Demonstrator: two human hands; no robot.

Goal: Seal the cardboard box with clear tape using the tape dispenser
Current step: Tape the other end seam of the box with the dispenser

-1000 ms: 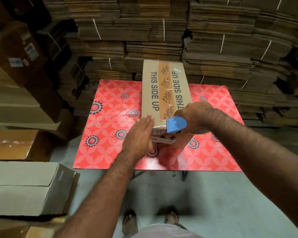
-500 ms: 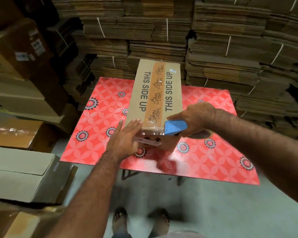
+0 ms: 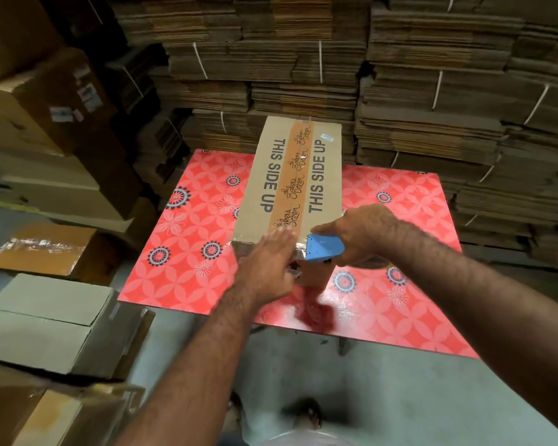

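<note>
your right hand (image 3: pixel 364 235) curls around the blue tape dispenser (image 3: pixel 323 248), index finger stretched along its top, pressing its front end to the near top edge of the cardboard box (image 3: pixel 295 175). your left hand (image 3: pixel 266 268) lies flat just left of the dispenser, fingers straight and together, fingertips on that same edge and palm over the box's near face. the box stands closed on the red patterned table (image 3: pixel 400 220), running away from your grip; its contents cannot be seen. beyond the dispenser the lid shows "this side up" printed twice, either side of a brown printed strip (image 3: pixel 295 175) along the centre seam, with a small pale label (image 3: pixel 327 137) at the far right corner. a glossy film of clear tape (image 3: pixel 298 244) glints between your two hands; how far it reaches is hard to make out. the near face is mostly hidden by your left hand. the dispenser's roll is largely covered by your right hand. left of your grip, closed cartons (image 3: pixel 45 323) sit on the floor, cut off by the frame. flat bundled cardboard stacks (image 3: pixel 432 101) rise behind the table.
</note>
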